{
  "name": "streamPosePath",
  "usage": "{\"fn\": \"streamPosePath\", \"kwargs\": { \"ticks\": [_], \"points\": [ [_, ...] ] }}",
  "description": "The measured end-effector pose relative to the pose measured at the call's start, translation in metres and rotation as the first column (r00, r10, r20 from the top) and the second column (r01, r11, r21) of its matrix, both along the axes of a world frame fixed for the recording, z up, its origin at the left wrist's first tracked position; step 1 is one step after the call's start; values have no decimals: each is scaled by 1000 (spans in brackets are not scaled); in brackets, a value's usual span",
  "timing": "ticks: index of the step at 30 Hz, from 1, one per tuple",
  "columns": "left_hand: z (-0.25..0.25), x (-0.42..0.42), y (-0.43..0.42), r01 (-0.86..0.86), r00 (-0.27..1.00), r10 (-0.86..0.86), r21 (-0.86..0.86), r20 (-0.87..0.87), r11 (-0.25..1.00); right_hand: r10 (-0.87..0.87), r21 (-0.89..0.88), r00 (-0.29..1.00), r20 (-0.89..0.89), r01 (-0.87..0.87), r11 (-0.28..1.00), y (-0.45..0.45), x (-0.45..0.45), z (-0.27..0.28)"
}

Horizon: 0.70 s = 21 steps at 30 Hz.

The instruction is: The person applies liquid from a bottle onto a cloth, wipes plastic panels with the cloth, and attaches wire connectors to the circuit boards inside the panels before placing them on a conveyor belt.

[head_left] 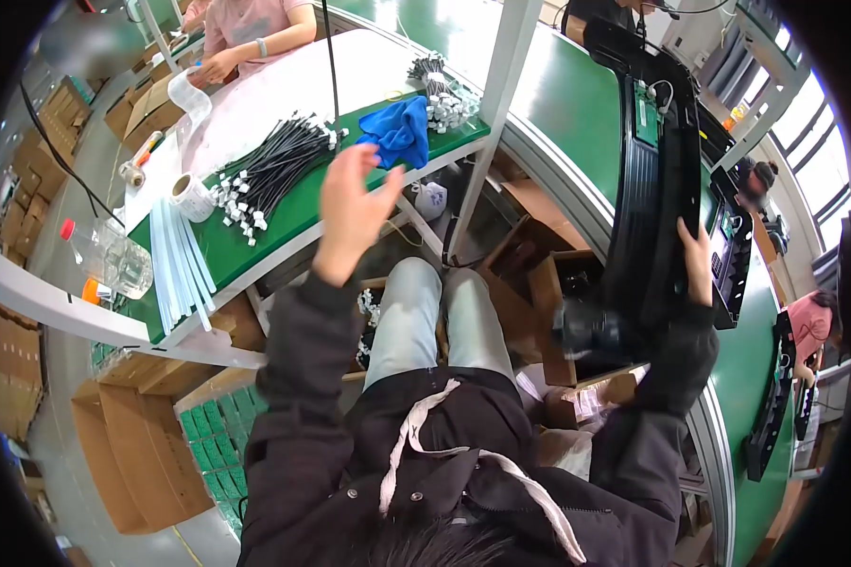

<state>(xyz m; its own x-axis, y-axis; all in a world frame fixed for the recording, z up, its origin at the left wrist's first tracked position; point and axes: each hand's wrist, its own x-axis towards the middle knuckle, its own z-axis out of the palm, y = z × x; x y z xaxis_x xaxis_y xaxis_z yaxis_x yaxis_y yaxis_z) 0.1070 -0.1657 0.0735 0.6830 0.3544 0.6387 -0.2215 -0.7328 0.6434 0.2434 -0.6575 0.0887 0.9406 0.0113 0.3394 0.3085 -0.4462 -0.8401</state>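
My left hand (357, 208) is raised in the air with its fingers apart and nothing in it. It is just in front of a blue cloth (399, 130) on the green side table. Left of that hand lies a bundle of black cables (279, 161) with white connectors. On the right, my right hand (698, 255) grips the side edge of a long black plastic housing (660, 180). A green circuit board (646, 118) sits inside the housing near its far end. Some of my right fingers are hidden behind the edge.
A tape roll (192, 197), pale blue strips (175, 260) and a plastic bottle (113, 260) lie on the side table. A metal post (501, 104) rises between the tables. Cardboard boxes (567, 312) stand below. Other people work nearby, and more black housings (771, 397) lie right.
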Motion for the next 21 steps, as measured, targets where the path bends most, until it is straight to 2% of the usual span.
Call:
{"fn": "streamPosePath", "kwargs": {
  "ticks": [2, 4, 5, 6, 7, 8, 9, 10, 11, 12, 13, 15, 16, 17, 18, 19, 21],
  "points": [
    [-13, 58, -13, -259, 966, 247, 328, 79, 909, -102, -154, 994, 44, 108, 982, -17, 78, -19],
    [-9, 97, -24, -387, 895, 443, 392, -61, 835, -220, -217, 975, 29, 221, 951, -15, 142, -33],
    [-13, 114, -21, -378, 873, 467, 412, -139, 829, -321, -338, 947, -9, 299, 892, -28, 188, -48],
    [-22, 133, -13, -386, 868, 472, 388, -155, 837, -397, -395, 917, -37, 351, 849, 1, 177, -30],
    [-24, 140, -5, -371, 886, 442, 359, -139, 857, -418, -585, 908, 17, 348, 733, -5, 212, -41],
    [-23, 146, 3, -353, 903, 411, 334, -121, 874, -412, -587, 911, 6, 337, 736, 1, 225, -43],
    [-24, 152, 9, -348, 936, 353, 174, 5, 921, -454, -514, 890, -44, 369, 774, 3, 246, -52],
    [-12, 148, 11, -350, 937, 349, 105, 30, 931, -485, -441, 868, -101, 398, 805, 3, 271, -66],
    [0, 145, 18, -307, 950, 303, 51, 72, 950, -452, -471, 886, -106, 355, 807, 5, 286, -69],
    [9, 142, 25, -261, 959, 260, -2, 114, 965, -471, -420, 873, -127, 383, 823, 4, 298, -72],
    [23, 137, 27, -231, 957, 252, -145, 147, 962, -488, -369, 859, -154, 408, 835, 16, 287, -60],
    [47, 126, 36, -163, 953, 213, -230, 215, 959, -474, -253, 856, -208, 421, 871, 24, 308, -63],
    [58, 117, 37, -136, 949, 202, -264, 242, 955, -418, -218, 881, -224, 372, 902, 33, 313, -56],
    [62, 113, 43, -122, 937, 199, -262, 288, 957, -328, 15, 878, -349, 355, 935, 41, 314, -55],
    [64, 110, 50, -99, 927, 189, -276, 325, 956, -210, 250, 870, -446, 346, 904, 48, 316, -50],
    [68, 104, 53, -22, 920, 153, -342, 362, 939, 31, 517, 900, -434, 220, 827, 49, 323, -50],
    [73, 90, 55, 156, 900, 74, -475, 430, 866, -132, 421, 959, -252, 231, 877, 55, 332, -59]
  ]
}}
